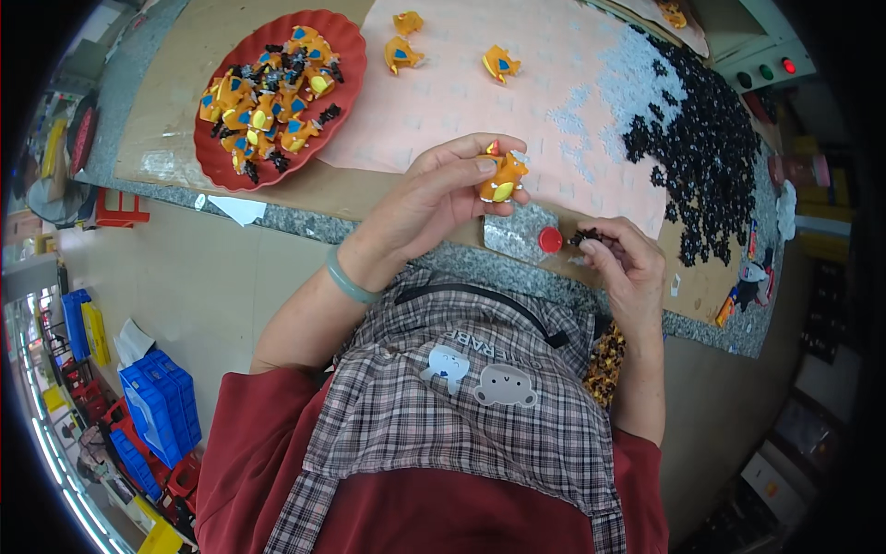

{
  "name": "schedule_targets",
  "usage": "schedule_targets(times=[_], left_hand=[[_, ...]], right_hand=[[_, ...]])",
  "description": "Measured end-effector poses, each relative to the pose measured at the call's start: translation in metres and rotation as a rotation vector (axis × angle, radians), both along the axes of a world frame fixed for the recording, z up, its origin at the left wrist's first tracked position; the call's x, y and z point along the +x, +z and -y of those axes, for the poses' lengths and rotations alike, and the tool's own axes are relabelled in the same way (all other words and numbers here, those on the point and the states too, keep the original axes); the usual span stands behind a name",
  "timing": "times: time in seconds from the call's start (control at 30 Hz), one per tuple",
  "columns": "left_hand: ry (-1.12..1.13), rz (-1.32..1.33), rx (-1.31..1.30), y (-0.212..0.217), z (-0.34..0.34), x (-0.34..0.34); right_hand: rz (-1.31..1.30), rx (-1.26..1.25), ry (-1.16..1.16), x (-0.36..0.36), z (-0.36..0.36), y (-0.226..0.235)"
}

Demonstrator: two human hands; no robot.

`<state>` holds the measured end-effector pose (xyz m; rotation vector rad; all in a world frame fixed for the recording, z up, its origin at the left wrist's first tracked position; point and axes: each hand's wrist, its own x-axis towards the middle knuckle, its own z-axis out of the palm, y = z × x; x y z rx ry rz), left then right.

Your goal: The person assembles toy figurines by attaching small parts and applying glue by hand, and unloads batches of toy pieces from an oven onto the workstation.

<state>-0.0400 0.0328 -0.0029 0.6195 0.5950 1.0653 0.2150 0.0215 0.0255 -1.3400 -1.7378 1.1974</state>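
Head view: left hand (434, 189) closed around orange figurine (501, 177), right hand (632, 266) pinching black piece (583, 237) (perhaps several); apparent step, fitting; next move calls for aligning them

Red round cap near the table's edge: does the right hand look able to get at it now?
Probably yes: the right hand is close beside the red round cap, with nothing visibly blocking the way. However, its fingers pinch a small black piece, which may need putting down first.
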Motion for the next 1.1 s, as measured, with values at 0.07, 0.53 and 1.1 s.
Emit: schedule_targets(times=[0.07,0.53,1.1], left_hand=[[-0.018,-0.004,-0.001,0.001,0.004,0.001],[-0.086,-0.054,-0.01,0.012,0.025,0.012],[-0.091,-0.178,0.065,0.002,0.028,0.022]], right_hand=[[0.044,0.038,0.018,-0.004,0.001,0.0],[0.296,0.334,0.166,-0.015,0.009,-0.002],[0.294,0.351,0.197,-0.007,0.003,0.001]])
